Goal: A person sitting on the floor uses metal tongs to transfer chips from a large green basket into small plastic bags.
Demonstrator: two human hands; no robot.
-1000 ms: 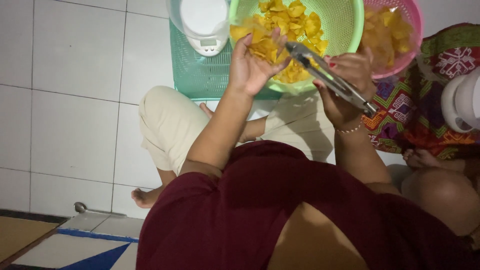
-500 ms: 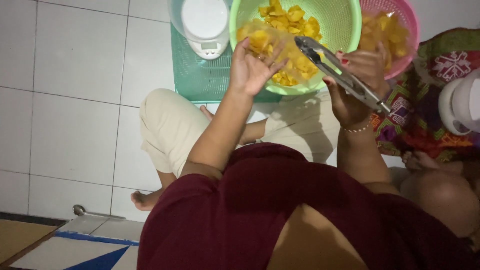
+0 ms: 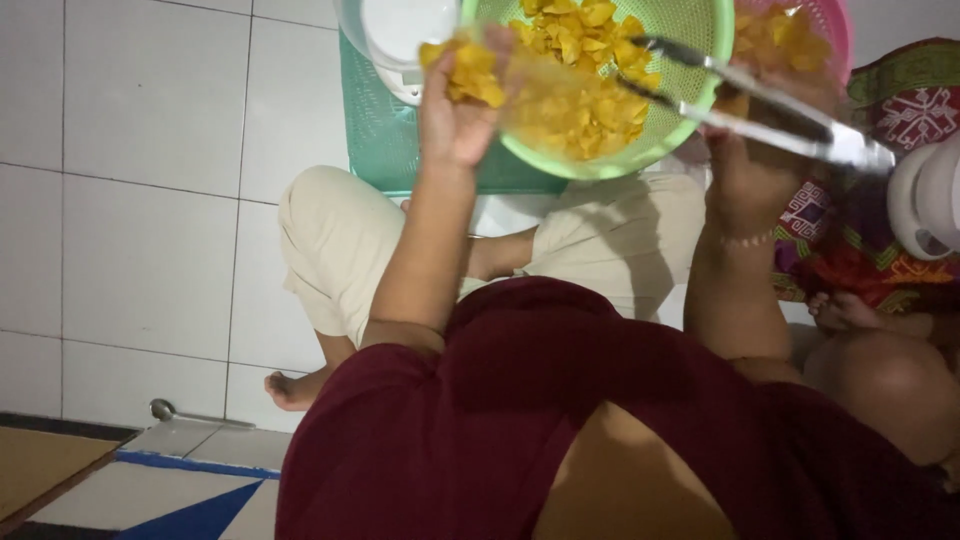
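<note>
I sit cross-legged on the tiled floor (image 3: 150, 200). Just beyond my hands lies one teal tray (image 3: 385, 140), and on it, past my left hand, one white scale (image 3: 395, 35). One green basket (image 3: 690, 105) of yellow chips (image 3: 580, 90) sits between and just beyond my hands, and one pink basket (image 3: 835, 35) of chips stands beyond my right hand.

My left hand (image 3: 455, 115) is closed on one clear bag (image 3: 530, 75) holding chips, raised at the green basket's rim. My right hand (image 3: 745, 165) is clamped around one pair of metal tongs (image 3: 760, 105), whose tips reach over the chips. To do this well, I judge I should keep the bag's mouth open and steady and grip the chips lightly so they don't crack.

One spoon (image 3: 165, 410) lies on the floor well behind my left hand.
</note>
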